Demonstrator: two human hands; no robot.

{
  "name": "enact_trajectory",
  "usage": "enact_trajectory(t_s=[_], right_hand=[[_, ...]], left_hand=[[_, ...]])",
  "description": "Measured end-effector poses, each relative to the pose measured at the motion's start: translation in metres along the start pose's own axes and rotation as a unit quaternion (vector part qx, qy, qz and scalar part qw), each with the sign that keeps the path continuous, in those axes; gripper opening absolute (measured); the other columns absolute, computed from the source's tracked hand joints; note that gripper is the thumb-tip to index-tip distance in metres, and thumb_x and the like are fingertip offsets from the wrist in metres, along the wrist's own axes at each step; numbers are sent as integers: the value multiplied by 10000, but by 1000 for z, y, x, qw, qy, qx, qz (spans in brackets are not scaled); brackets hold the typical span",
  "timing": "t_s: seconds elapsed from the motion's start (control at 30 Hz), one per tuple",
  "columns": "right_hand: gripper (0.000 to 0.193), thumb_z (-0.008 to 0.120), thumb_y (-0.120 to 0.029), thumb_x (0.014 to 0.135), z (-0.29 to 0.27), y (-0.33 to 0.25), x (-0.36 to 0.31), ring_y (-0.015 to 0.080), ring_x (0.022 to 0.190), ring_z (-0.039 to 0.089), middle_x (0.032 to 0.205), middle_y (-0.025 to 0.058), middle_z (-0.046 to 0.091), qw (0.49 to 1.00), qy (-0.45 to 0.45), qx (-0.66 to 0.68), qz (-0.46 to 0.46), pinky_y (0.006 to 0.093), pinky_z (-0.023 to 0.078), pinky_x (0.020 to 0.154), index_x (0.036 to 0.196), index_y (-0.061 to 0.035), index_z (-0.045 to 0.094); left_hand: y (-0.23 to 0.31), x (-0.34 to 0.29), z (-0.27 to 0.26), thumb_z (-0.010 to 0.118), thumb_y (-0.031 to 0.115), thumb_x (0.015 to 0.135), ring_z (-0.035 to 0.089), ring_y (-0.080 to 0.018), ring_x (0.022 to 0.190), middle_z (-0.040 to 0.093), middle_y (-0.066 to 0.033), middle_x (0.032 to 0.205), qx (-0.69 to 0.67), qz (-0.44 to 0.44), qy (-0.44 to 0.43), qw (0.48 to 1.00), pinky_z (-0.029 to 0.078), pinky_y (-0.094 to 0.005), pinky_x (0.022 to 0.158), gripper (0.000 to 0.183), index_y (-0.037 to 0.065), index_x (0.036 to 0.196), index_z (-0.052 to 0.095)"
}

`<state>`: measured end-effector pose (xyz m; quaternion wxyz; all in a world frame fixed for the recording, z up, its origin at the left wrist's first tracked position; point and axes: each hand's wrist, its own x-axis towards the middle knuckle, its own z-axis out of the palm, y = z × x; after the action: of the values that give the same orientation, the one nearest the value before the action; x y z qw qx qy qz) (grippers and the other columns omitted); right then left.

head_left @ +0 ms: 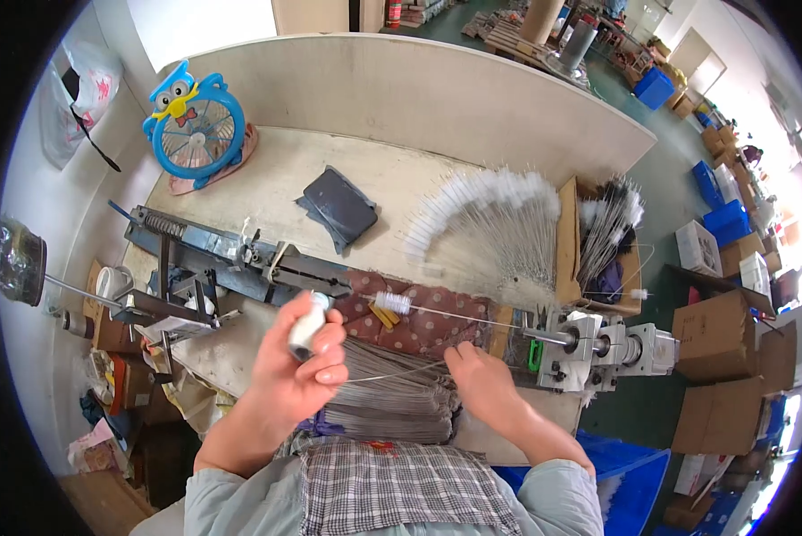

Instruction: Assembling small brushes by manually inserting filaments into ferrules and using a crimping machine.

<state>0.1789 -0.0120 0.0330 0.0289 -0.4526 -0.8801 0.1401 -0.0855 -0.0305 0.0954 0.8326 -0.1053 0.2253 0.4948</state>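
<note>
My left hand (pixel 280 375) is closed around a short whitish cylinder (pixel 309 329) with a dark lower end; its exact kind is unclear. Fingertips of my right hand (pixel 483 380) pinch a thin metal wire (pixel 396 374), which slants left toward my left hand above a bundle of similar wires (pixel 388 402). Beyond both hands, a brush with white bristles (pixel 392 303) stretches on its wire stem between a clamp (pixel 307 272) on the dark rail at left and the metal spindle (pixel 553 338) at right. Beneath the brush lies a dotted brown cloth pad (pixel 419 326) with a yellow-handled tool (pixel 384 314).
Finished-looking white brushes (pixel 499 214) fan out at the back right beside a cardboard box (pixel 569 223) of more brushes. A dark flat pad (pixel 340 207) and a blue fan (pixel 197 134) stand farther back. A low partition (pixel 419 80) borders the bench; a blue bin (pixel 629 464) is at lower right.
</note>
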Motion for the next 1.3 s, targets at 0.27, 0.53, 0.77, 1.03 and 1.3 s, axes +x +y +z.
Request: enact_trajectory(t_s=[0.27, 0.53, 0.77, 1.03, 1.3], right_hand=[[201, 536, 52, 756, -101, 44, -16, 333, 760, 587, 849, 139, 595, 978, 199, -48, 48, 387, 487, 647, 935, -5, 610], [117, 573, -50, 843, -86, 54, 0, 341, 782, 601, 852, 165, 625, 966, 228, 102, 73, 388, 486, 681, 943, -10, 617], [163, 643, -169, 798, -60, 83, 17, 309, 771, 635, 844, 117, 671, 969, 183, 135, 97, 362, 502, 696, 922, -73, 684], [147, 686, -250, 720, -82, 60, 35, 228, 698, 583, 710, 60, 659, 973, 68, 218, 19, 343, 478, 672, 788, -130, 734], [89, 673, -207, 710, -41, -12, 115, 235, 779, 543, 672, 14, 598, 953, 147, 192, -184, 349, 459, 684, 697, -119, 681]], left_hand=[[-27, -2, -41, 321, 460, 972, 503, -181, 449, 582, -113, 609, 147, 133, 37, 979, 488, -365, 531, 515, 29, 881, 588], [-75, 84, -2, 572, 187, 891, 622, -218, 633, 617, -121, 885, 737, 352, -136, 561, 488, -361, 522, 164, 41, 964, 581], [-81, 169, -7, 600, 128, 801, 608, -290, 692, 563, -81, 823, 866, 411, -104, 263, 485, -401, 564, 107, 83, 894, 574], [-58, 187, -8, 613, 160, 771, 617, -261, 807, 572, -85, 1036, 880, 440, -76, 159, 503, -357, 658, 342, 112, 1107, 580], [-22, 38, -62, 684, 65, 796, 650, -178, 834, 678, -104, 923, 756, 412, 76, 503, 523, -278, 713, 157, 60, 953, 686]])
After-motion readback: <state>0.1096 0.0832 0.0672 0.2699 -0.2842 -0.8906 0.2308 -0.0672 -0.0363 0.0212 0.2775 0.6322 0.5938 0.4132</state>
